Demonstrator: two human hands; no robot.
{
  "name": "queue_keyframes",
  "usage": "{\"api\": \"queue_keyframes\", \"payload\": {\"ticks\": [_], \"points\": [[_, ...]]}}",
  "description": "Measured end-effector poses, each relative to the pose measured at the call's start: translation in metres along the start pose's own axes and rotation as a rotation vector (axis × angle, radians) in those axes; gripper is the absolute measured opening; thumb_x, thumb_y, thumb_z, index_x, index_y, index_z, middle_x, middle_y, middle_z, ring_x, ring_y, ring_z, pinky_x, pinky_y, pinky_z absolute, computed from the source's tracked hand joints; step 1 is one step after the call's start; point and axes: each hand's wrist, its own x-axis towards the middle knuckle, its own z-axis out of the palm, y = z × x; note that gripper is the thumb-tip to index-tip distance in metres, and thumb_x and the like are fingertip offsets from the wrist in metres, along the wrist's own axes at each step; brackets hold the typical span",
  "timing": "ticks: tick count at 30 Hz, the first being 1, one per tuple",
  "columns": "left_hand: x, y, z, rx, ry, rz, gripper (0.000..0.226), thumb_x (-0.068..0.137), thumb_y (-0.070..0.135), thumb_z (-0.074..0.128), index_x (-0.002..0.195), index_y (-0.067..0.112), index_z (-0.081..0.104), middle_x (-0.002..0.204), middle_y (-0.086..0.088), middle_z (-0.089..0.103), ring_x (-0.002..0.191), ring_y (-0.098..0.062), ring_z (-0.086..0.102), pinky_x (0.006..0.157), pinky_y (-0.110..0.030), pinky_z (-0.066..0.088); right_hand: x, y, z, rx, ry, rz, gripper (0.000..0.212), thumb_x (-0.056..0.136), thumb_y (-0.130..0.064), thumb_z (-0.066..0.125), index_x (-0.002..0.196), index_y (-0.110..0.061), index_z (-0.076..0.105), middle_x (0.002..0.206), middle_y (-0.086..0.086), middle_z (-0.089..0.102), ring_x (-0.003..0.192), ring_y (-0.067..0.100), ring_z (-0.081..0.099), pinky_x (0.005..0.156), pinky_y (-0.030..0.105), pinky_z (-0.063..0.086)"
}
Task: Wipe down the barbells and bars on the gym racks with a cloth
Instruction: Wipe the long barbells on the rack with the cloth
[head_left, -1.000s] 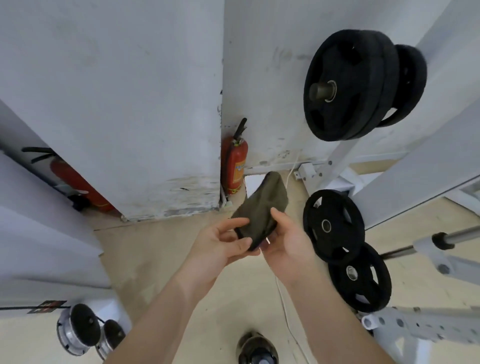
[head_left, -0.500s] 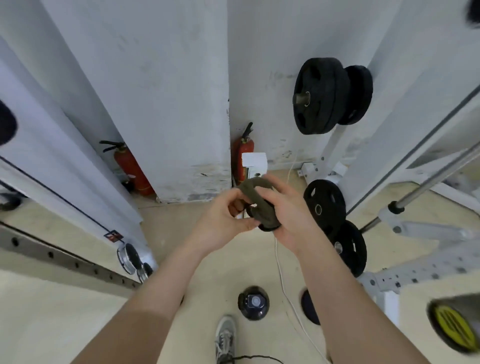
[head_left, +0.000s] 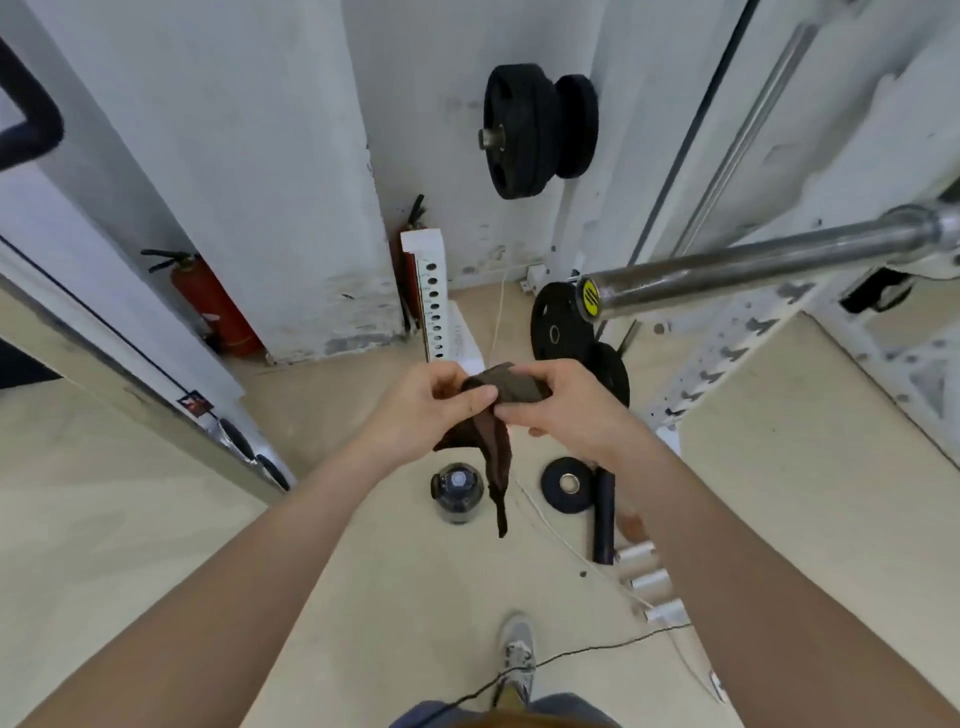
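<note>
Red shows twice at left: two fire extinguishers (head_left: 215, 312) (the second half hidden behind a perforated post (head_left: 434, 296)). Centre frame, the left hand (head_left: 426, 410) and right hand (head_left: 571, 410) both pinch one dark olive-brown cloth (head_left: 511, 389), bunched at the top, its narrow tail hanging straight down. Right of them, one steel barbell (head_left: 753, 270) lies near-horizontal, rising slightly toward the right edge, its yellow-capped end pointing left toward frame centre.

"Any lettering legible here?"

"None. The yellow end cap (head_left: 589, 306) of the barbell (head_left: 753, 265), at two o'clock, carries black marks too blurred to read. So does the small sticker (head_left: 195, 404) on the rack upright (head_left: 104, 358), at nine o'clock."
</note>
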Motion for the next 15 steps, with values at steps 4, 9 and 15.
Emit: {"api": "queue_keyframes", "payload": {"ticks": [4,9,15], "points": [[-0.038,-0.016,0.029,0.007,-0.155,0.007,0.016,0.078,0.015,0.077,0.074,0.024,0.065,0.073,-0.002,0.065,0.070,-0.014,0.058,0.072,-0.034,0.049,-0.054,0.035,0.013,-0.366,0.292,0.042,0.028,0.082,-0.040,0.074,0.073,-0.015,0.066,0.065,0.002,0.066,0.062,0.019,0.061,0.059,0.036,0.048],[-0.092,-0.020,0.062,0.022,-0.246,-0.006,0.023,0.091,0.012,0.062,0.071,0.020,0.067,0.065,0.004,0.056,0.061,-0.006,0.047,0.061,-0.020,0.038,-0.138,0.064,0.038,-0.163,0.425,0.161,0.044,0.080,-0.050,0.072,0.064,-0.011,0.061,0.052,0.002,0.050,0.050,0.008,0.046,0.053,0.023,0.035],[-0.124,0.046,0.103,-0.209,-0.263,-0.152,0.038,0.096,0.042,0.051,0.079,0.011,0.067,0.073,-0.001,0.069,0.069,-0.014,0.066,0.067,-0.025,0.051,-0.233,0.067,0.000,0.475,0.507,0.245,0.035,0.077,-0.037,0.078,0.095,-0.007,0.072,0.092,0.011,0.070,0.086,0.028,0.063,0.079,0.042,0.045]]}}
